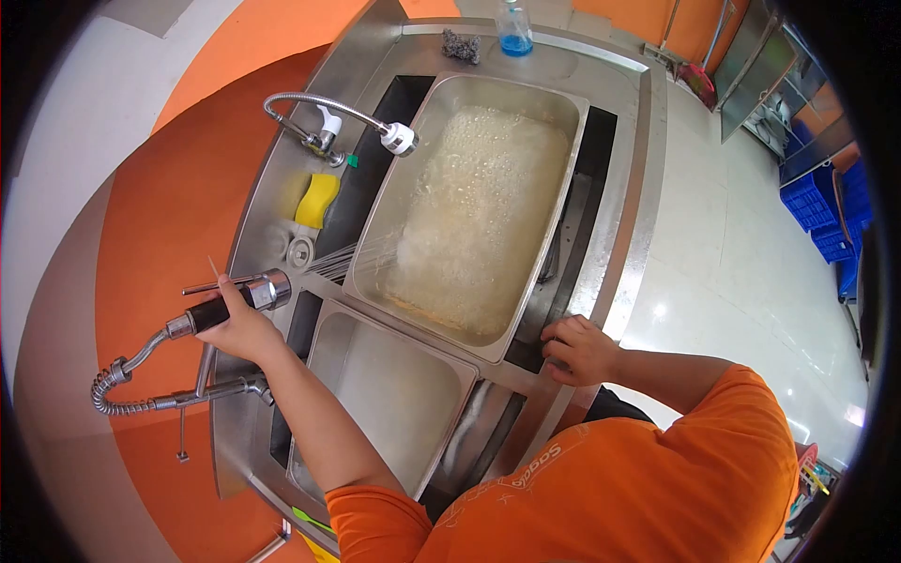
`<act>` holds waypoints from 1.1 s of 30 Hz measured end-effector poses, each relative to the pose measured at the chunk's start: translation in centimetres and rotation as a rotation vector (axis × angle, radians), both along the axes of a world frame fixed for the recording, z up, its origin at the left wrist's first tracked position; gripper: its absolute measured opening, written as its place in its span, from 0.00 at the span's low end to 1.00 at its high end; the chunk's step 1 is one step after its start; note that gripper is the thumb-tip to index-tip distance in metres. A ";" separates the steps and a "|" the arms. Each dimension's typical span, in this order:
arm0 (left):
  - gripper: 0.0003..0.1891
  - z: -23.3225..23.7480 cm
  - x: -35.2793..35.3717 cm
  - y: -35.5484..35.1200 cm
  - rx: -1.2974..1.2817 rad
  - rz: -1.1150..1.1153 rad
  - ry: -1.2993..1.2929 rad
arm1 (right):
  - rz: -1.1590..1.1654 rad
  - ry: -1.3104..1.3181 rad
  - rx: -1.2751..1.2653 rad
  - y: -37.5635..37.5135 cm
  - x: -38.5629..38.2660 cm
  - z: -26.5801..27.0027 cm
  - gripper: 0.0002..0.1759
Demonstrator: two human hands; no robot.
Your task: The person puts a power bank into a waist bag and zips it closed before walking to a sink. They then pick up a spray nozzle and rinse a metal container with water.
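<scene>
My left hand (242, 327) is wrapped round the black grip of a spray faucet (218, 310) at the left of the sink. Several thin jets of water (330, 264) shoot from its head into a large metal pan (511, 91). Cloudy, bubbly water (479, 206) fills much of that pan, with foam where the jets land. My right hand (579, 350) rests on the sink's front edge beside the large pan, fingers curled; whether anything is under them I cannot see. Nearer me sits a second, smaller metal pan (399, 339) with a pale inside.
A bendable faucet with a white head (399, 139) arches over the large pan's rim. A yellow sponge (317, 201) lies on the sink's back ledge. At the far end are a steel scourer (461, 46) and a bottle of blue liquid (514, 30). Blue crates (812, 211) stand to the right.
</scene>
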State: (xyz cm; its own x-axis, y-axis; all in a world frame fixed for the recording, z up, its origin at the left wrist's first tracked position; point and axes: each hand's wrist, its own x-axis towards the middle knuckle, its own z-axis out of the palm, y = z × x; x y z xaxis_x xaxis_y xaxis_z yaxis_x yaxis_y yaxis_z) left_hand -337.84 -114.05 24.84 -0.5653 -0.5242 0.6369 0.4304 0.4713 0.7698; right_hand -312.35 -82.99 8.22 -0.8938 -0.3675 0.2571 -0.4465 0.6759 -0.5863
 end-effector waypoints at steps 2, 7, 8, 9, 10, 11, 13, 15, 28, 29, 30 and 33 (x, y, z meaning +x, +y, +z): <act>0.23 -0.1 -0.1 -0.2 -0.026 0.049 -0.030 | -0.002 0.002 0.003 0.0 0.0 0.0 0.12; 0.23 -0.1 0.0 0.0 -0.040 0.064 -0.027 | -0.006 -0.007 0.007 0.0 0.0 0.0 0.12; 0.23 -0.1 0.0 0.0 -0.047 0.072 -0.022 | -0.007 -0.007 0.006 0.0 0.0 0.0 0.12; 0.23 -0.2 0.0 -0.1 -0.048 0.072 -0.022 | -0.005 -0.004 0.009 0.0 -0.1 0.1 0.12; 0.23 -0.2 -0.1 -0.3 -0.042 0.053 -0.007 | -0.003 -0.001 0.011 0.0 -0.1 0.1 0.12; 0.23 -0.3 -0.1 -0.4 -0.035 0.033 0.009 | -0.003 -0.001 0.010 0.0 0.0 0.0 0.12; 0.23 -0.2 0.0 -0.3 -0.031 0.029 0.003 | -0.006 -0.006 0.007 0.0 0.0 -0.1 0.12; 0.22 -0.1 0.3 -0.1 -0.028 0.025 -0.003 | -0.004 -0.008 0.011 0.0 0.0 0.0 0.11; 0.19 -1.5 2.4 -0.2 0.048 -0.064 -0.165 | -0.005 -0.014 0.012 -0.1 0.0 -0.1 0.12; 0.19 -1.5 2.5 -0.3 0.063 -0.069 -0.183 | -0.002 -0.016 0.010 -0.1 0.0 -0.1 0.12; 0.19 -1.5 2.6 -0.4 0.063 -0.067 -0.184 | -0.001 -0.018 0.012 -0.1 0.0 -0.1 0.12; 0.18 -1.4 2.7 -0.4 0.066 -0.110 -0.177 | -0.005 -0.016 0.005 0.0 0.0 -0.1 0.13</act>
State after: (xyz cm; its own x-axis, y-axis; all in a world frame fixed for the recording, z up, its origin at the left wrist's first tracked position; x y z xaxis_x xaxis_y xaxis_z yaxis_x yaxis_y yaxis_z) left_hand -335.09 -114.47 23.47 -0.7211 -0.4907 0.4892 0.3322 0.3748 0.8655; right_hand -312.37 -83.04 8.11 -0.8999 -0.3640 0.2403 -0.4332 0.6815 -0.5899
